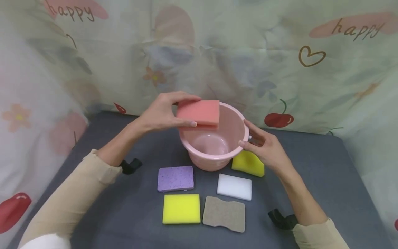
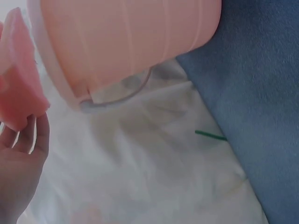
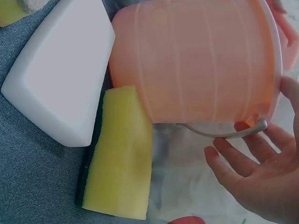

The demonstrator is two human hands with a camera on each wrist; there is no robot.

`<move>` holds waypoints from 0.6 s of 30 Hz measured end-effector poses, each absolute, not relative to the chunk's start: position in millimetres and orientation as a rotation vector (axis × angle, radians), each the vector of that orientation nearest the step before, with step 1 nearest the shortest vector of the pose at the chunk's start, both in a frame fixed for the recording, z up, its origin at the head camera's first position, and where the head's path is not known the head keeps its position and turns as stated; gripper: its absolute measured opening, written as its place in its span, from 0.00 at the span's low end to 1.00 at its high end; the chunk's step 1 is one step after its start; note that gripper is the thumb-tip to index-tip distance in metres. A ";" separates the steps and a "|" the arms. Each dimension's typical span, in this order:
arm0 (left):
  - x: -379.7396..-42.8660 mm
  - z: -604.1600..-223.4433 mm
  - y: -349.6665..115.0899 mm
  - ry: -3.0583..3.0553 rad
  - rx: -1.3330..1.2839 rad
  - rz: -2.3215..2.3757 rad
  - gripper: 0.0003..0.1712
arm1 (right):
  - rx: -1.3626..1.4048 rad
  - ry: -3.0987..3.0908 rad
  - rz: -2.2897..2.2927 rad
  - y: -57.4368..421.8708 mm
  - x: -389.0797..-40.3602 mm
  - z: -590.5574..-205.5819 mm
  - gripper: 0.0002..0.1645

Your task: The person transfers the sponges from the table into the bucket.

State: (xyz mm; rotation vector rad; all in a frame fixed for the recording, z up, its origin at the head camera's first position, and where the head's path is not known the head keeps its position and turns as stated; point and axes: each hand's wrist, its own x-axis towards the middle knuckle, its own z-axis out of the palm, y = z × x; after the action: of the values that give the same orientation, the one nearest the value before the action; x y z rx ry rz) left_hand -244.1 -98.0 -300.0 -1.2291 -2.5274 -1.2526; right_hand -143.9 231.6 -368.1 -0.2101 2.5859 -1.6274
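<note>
My left hand (image 1: 158,112) grips a pink sponge (image 1: 199,112) by its left end, thumb on the near side and fingers on the far side. The sponge overlaps the left part of the rim of a pink bucket (image 1: 214,157) in the head view. In the left wrist view the sponge (image 2: 21,74) is beside the bucket's rim. My right hand (image 1: 265,147) holds the bucket's right rim between thumb and fingers. Its fingers lie near the thin handle (image 3: 233,134) in the right wrist view. The bucket stands upright, its visible inside bare.
In front of the bucket lie a purple sponge (image 1: 175,178), a white sponge (image 1: 234,187), a yellow sponge (image 1: 181,209) and a grey-brown wavy-edged pad (image 1: 224,213). Another yellow sponge (image 1: 247,163) sits against the bucket's right side. A printed curtain (image 1: 224,76) hangs behind the dark table (image 1: 130,207).
</note>
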 end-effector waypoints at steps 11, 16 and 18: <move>-255.5 -312.1 -70.0 -2.564 -1.247 -1.205 0.36 | -0.200 2.611 -1.599 231.1 -144.1 -368.9 0.44; -258.4 -317.4 -61.3 -2.611 -1.246 -1.183 0.37 | -0.194 2.615 -1.590 231.7 -144.2 -368.7 0.44; -257.6 -318.8 -57.2 -2.636 -1.241 -1.145 0.38 | -0.199 2.618 -1.588 232.1 -143.7 -368.4 0.44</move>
State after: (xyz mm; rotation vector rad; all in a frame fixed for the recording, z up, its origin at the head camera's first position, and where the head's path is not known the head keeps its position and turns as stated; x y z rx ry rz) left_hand -257.6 -57.2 -318.8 -1.2413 -2.6362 -1.1445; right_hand -143.7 232.1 -368.4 -0.1987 2.6175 -1.5878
